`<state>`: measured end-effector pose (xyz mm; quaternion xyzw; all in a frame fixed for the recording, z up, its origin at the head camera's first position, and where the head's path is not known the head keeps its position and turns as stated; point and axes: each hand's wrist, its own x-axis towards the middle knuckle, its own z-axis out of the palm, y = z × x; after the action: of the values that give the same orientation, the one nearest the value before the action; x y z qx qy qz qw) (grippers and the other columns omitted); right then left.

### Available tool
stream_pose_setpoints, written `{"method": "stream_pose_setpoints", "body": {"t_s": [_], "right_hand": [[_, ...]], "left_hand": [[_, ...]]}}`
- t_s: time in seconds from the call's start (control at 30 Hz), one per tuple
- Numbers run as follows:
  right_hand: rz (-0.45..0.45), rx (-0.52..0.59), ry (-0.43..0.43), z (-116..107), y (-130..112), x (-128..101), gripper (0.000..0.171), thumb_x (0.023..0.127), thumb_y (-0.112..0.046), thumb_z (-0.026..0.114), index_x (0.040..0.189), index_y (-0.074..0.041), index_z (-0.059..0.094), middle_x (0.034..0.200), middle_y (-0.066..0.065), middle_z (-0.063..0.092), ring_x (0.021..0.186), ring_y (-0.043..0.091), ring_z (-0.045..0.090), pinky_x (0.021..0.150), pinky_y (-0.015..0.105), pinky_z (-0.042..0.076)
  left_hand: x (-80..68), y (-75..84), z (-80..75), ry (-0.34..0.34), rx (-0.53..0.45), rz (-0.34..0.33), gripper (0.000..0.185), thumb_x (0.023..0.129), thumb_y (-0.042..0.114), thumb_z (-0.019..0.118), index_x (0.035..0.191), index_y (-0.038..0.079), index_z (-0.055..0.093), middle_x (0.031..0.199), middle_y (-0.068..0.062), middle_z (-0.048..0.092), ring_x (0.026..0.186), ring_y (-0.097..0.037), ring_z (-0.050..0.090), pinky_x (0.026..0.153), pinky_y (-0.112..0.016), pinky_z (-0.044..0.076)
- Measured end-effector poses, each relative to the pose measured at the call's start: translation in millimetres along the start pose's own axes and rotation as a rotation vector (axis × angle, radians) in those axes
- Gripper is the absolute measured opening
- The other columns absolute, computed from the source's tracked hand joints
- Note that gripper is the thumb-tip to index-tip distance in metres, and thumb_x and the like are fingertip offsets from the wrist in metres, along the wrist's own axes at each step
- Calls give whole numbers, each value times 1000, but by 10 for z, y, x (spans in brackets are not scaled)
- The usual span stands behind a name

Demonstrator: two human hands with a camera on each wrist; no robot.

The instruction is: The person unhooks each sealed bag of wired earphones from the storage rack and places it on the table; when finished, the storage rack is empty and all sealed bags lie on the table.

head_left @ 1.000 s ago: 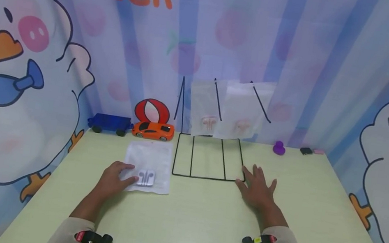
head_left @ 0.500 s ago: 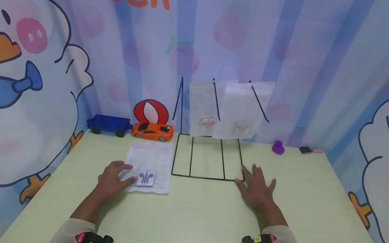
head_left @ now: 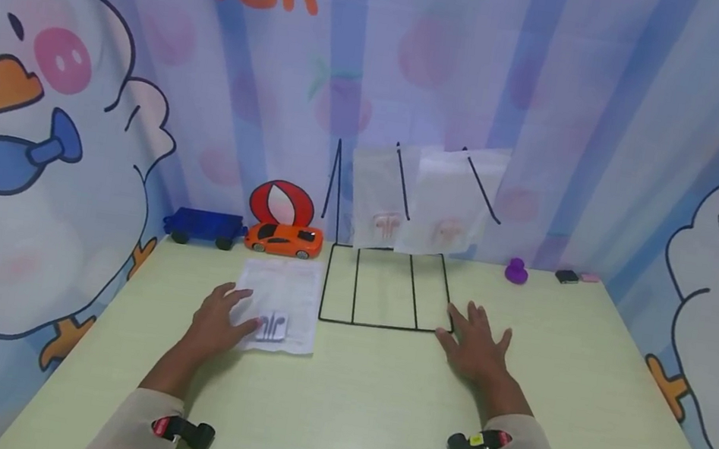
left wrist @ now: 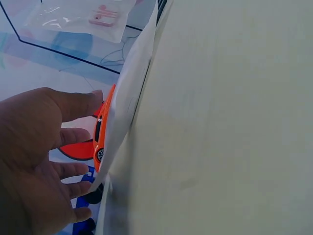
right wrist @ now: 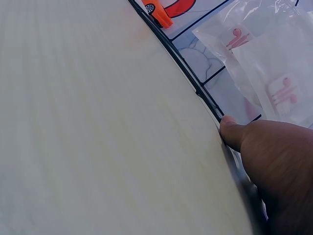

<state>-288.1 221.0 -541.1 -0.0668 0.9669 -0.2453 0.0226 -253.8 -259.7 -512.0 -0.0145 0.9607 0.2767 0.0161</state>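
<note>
My left hand [head_left: 217, 323] covers near left corner of earphone bag [head_left: 279, 304]; earphones inside too small to make out. Right wrist view cuts off my right hand [right wrist: 279, 171] at bottom right. Small dark item [head_left: 566, 276] at tabletop's far right edge: cannot identify.

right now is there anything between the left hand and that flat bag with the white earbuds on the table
Nothing visible. The left hand already lies at the left edge of the earbud bag, its straight fingers reaching onto the plastic. The wire rack sits to the bag's right and the orange toy car behind it, both clear of the hand.
</note>
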Motion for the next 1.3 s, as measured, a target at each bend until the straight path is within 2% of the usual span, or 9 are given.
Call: {"method": "stream_pose_setpoints", "body": {"t_s": [0.3, 0.53, 0.9, 1.17, 1.3], "right_hand": [[-9, 10, 12, 14, 2, -3, 71, 114, -52, 47, 173, -15, 33, 182, 26, 10, 170, 50, 3, 122, 87, -14], [-8, 2, 6, -11, -17, -17, 71, 114, -53, 46, 173, -15, 32, 182, 26, 10, 170, 50, 3, 122, 87, -13], [-4, 6, 1, -4, -10, -7, 72, 114, -53, 46, 173, -15, 32, 182, 26, 9, 170, 50, 3, 122, 87, -14], [0, 4, 4, 9, 13, 3, 71, 114, -52, 45, 173, -16, 31, 183, 25, 8, 170, 49, 2, 122, 86, -16], [0, 6, 4, 11, 8, 2, 70, 114, -51, 46, 173, -16, 30, 182, 26, 9, 170, 49, 2, 122, 86, -16]], "left_hand": [[139, 206, -14, -14, -45, 7, 72, 104, 40, 72, 163, 9, 48, 178, -26, 22, 164, -53, 24, 129, -76, 25], [249, 363, 15, -12, -83, 24, 69, 104, 36, 73, 162, 6, 49, 177, -27, 24, 164, -51, 27, 131, -71, 29], [459, 646, 131, -68, -145, 13, 73, 103, 38, 75, 165, 12, 48, 180, -20, 25, 166, -44, 26, 134, -66, 27], [651, 897, 244, -32, -161, 76, 70, 101, 34, 77, 162, 11, 51, 176, -18, 36, 164, -39, 33, 133, -62, 32], [725, 1016, 280, -40, -170, 120, 70, 101, 33, 78, 162, 9, 52, 176, -17, 37, 164, -39, 34, 133, -62, 32]]}}
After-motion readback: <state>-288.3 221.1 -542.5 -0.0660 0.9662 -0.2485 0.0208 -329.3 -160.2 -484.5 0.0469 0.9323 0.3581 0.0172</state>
